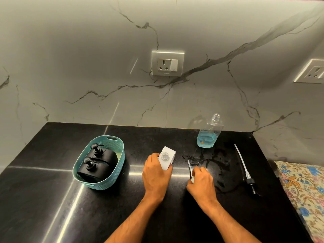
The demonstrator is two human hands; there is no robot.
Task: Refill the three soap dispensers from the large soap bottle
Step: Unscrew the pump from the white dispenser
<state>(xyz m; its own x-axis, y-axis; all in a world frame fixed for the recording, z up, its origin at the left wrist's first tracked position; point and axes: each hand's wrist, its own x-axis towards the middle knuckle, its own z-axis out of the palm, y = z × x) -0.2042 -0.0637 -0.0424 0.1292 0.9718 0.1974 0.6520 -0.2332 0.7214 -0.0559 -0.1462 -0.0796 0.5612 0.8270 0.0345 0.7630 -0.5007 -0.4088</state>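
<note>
Head view: teal basket (112, 179) (two black dispensers (98, 163))

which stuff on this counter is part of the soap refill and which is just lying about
Part of the job: white dispenser in left hand; pump in right hand; large soap bottle; its long pump; two black dispensers in teal basket.

Lying about: wall socket; floral cloth.
</note>
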